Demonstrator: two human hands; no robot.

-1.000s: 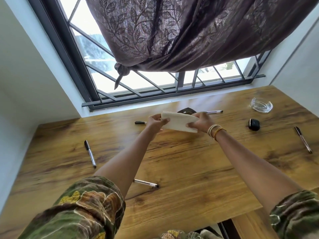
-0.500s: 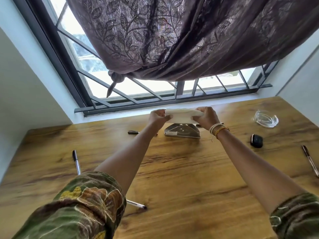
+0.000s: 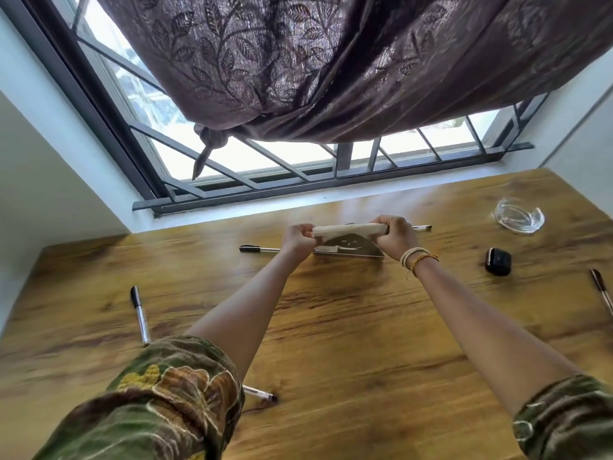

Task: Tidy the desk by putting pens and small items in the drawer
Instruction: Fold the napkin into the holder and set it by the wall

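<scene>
My left hand point(image 3: 296, 239) and my right hand point(image 3: 394, 236) each grip one end of a folded stack of white napkins point(image 3: 346, 230), held just above a triangular metal napkin holder point(image 3: 348, 250) at the back middle of the wooden desk point(image 3: 331, 327). Several pens lie on the desk: one point(image 3: 258, 249) beside my left wrist, one point(image 3: 421, 227) behind my right hand, one point(image 3: 140, 314) at the left, one point(image 3: 260, 393) partly under my left sleeve, one point(image 3: 602, 292) at the right edge. A small black case point(image 3: 498, 261) sits right of my right wrist. No drawer is visible.
A clear glass ashtray point(image 3: 519, 219) stands at the back right. The window with a metal grille point(image 3: 331, 171) and a knotted brown curtain point(image 3: 298, 68) runs along the desk's far edge. White walls close in on the left and right.
The view has tilted up and closer to the window. The napkins have turned from flat to edge-on and come down to the holder, which was hidden behind them a second ago.
</scene>
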